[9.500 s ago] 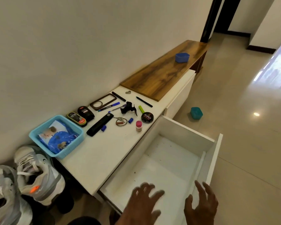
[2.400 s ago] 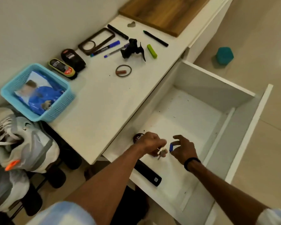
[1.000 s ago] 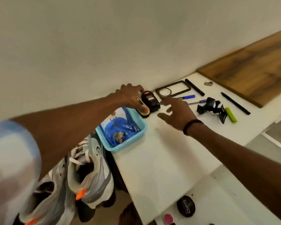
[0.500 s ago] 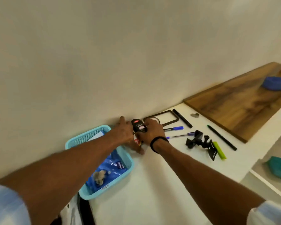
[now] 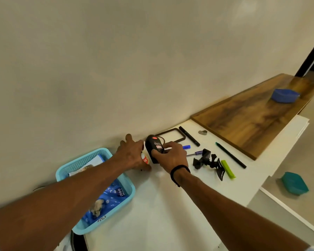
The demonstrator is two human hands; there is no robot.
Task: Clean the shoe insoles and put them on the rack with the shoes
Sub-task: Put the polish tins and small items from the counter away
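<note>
Head view: right hand (image 5: 171, 156) grips black polish bottle (image 5: 153, 147), left hand (image 5: 132, 154) beside.

Both arms reach across the white surface (image 5: 163, 211) toward the wall. The right hand (image 5: 172, 157) grips a black shoe-polish applicator (image 5: 153, 147) labelled Cherry, lifted at its far end. At its nine o'clock, the left hand (image 5: 132, 154) covers a second applicator (image 5: 145, 159), of which only a red-and-white end shows. A light-blue basket (image 5: 129, 196) holding a blue packet (image 5: 109, 200) sits at the left hand's seven o'clock. At the right hand's three o'clock lie a black clamp mount (image 5: 208, 162), a green clip (image 5: 228, 169) and pens (image 5: 230, 157). A wooden board (image 5: 252, 116) carries a blue dish (image 5: 284, 95).
</note>
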